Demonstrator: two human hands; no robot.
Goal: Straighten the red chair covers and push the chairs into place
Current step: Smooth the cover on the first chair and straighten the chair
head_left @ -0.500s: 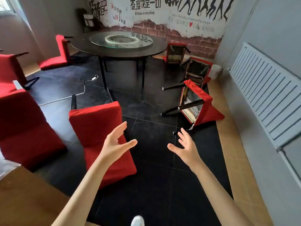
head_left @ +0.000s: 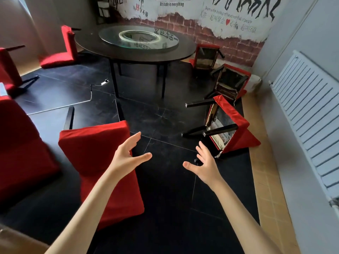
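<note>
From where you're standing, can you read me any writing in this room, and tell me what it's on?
"Attitude is everything": wall mural, black print at its top.
"Team is the buildup of heart not that of people": same mural, small slanted line to the right, only just readable.
Chinese characters, black and red, with a red heart: same mural, too cropped and blurred to quote.
Mirrored characters on the glass turntable: a reflection, unreadable.
The red chair covers carry no text.

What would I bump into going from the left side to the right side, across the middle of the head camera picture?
Big red fabric chair at the left edge → red-covered chair lying on the floor → left hand → right hand → tipped-over red chair with black legs → white ribbed wall radiator.
</note>
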